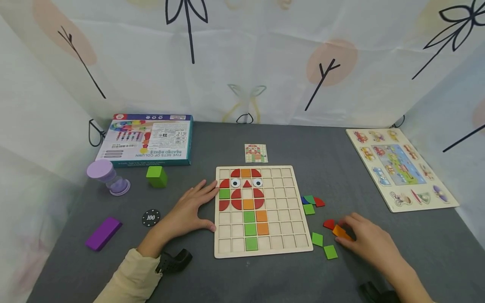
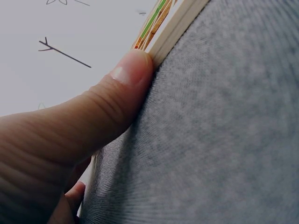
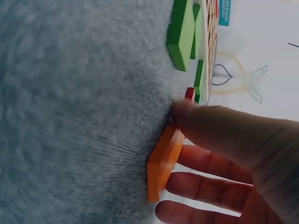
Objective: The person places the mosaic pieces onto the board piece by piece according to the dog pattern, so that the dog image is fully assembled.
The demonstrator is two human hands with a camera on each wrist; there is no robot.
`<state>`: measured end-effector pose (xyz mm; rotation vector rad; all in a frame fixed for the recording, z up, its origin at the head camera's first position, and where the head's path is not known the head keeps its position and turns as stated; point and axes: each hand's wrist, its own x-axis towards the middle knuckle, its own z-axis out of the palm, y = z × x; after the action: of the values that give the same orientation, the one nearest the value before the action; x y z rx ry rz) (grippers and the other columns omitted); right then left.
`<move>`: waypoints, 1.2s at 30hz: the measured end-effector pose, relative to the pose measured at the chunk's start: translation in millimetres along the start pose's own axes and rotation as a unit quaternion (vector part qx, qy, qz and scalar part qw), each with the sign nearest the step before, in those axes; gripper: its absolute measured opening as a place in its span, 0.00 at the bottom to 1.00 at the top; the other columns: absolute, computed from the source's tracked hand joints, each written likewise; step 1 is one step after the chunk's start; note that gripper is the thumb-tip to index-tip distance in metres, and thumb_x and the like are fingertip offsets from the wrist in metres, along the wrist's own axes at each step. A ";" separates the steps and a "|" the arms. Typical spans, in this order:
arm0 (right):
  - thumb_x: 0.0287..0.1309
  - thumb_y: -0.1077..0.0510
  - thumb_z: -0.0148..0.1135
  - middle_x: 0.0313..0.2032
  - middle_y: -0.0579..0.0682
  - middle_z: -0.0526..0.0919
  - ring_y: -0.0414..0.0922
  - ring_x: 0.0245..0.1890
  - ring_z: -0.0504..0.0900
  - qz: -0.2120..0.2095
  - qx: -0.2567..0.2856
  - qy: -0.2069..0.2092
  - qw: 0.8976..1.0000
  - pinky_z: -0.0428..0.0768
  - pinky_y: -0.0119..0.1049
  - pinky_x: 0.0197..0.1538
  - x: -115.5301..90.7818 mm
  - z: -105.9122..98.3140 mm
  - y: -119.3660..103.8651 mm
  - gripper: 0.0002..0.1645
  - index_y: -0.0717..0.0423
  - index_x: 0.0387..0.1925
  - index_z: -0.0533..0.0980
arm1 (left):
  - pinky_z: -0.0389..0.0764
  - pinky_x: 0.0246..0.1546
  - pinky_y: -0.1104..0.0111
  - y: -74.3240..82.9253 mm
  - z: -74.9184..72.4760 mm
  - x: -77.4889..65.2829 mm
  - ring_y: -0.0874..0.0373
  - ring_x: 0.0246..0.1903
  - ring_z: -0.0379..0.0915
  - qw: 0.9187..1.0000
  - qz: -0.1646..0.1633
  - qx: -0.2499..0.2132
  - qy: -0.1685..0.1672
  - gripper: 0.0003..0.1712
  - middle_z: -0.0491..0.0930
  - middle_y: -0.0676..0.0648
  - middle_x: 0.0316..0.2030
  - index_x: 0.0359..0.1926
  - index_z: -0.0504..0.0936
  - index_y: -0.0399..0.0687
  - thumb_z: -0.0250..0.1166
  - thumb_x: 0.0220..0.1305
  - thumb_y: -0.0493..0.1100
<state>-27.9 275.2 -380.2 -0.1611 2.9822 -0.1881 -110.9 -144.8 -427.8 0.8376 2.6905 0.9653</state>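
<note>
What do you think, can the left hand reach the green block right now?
Probably yes: nothing seems to stand between the left hand and the green block, though the hand would have to leave the board.

Just before the left corner of the box is a purple hourglass; before its right half, a green cube. Farther in front lie a purple block and a chip; well right, a picture board; behind, a cloth.

Orange tile — right of part-filled board
</note>
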 end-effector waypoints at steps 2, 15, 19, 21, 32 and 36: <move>0.37 0.49 0.71 0.29 0.41 0.74 0.39 0.28 0.74 -0.006 -0.002 0.007 1.000 0.74 0.37 0.27 0.6 1.1 0.0 0.15 0.46 0.30 0.77 | 0.41 0.62 0.47 0.4 -0.2 -0.3 0.48 0.67 0.34 1.000 -0.001 -0.002 0.000 0.58 0.48 0.51 0.68 0.66 0.56 0.50 0.72 0.32 0.60; 0.42 0.58 0.69 0.32 0.39 0.74 0.36 0.26 0.70 -0.140 0.071 0.086 0.984 0.71 0.27 0.26 21.5 -10.8 -37.0 0.15 0.48 0.36 0.76 | 0.42 0.62 0.47 1.3 -0.8 -0.1 0.48 0.67 0.35 1.000 -0.004 0.001 0.000 0.58 0.48 0.51 0.68 0.66 0.56 0.50 0.72 0.33 0.59; 0.44 0.58 0.67 0.33 0.39 0.73 0.36 0.26 0.70 -0.207 0.096 0.084 0.970 0.71 0.24 0.26 36.7 -7.2 -63.8 0.14 0.48 0.37 0.76 | 0.42 0.62 0.46 1.9 -0.9 -0.3 0.48 0.67 0.35 1.000 -0.003 0.003 -0.001 0.58 0.48 0.51 0.68 0.66 0.56 0.50 0.72 0.33 0.59; 0.45 0.56 0.66 0.34 0.39 0.73 0.35 0.27 0.71 -0.223 0.094 0.070 0.968 0.72 0.25 0.28 43.5 -5.2 -76.9 0.13 0.48 0.37 0.76 | 0.42 0.62 0.47 1.9 -0.9 -0.2 0.48 0.67 0.34 1.000 -0.003 0.003 -0.001 0.58 0.48 0.51 0.68 0.66 0.56 0.49 0.73 0.33 0.59; 0.41 0.56 0.68 0.33 0.41 0.75 0.35 0.29 0.73 -0.237 0.034 0.047 0.970 0.74 0.28 0.33 68.3 7.4 -108.4 0.13 0.50 0.34 0.77 | 0.42 0.62 0.47 1.6 0.7 0.2 0.48 0.67 0.34 1.000 -0.001 -0.001 0.000 0.58 0.48 0.51 0.68 0.66 0.55 0.50 0.72 0.33 0.59; 0.41 0.54 0.69 0.33 0.41 0.76 0.35 0.30 0.73 -0.230 0.020 0.042 0.972 0.75 0.29 0.34 69.5 8.6 -111.1 0.14 0.49 0.34 0.78 | 0.42 0.62 0.47 1.6 -0.3 0.1 0.49 0.67 0.34 1.000 -0.003 0.000 -0.001 0.58 0.48 0.51 0.68 0.66 0.56 0.50 0.72 0.33 0.59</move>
<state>-84.1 156.5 -383.7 -0.8604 2.9692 -0.3111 -110.4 -143.9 -426.6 0.8289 2.6900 0.9613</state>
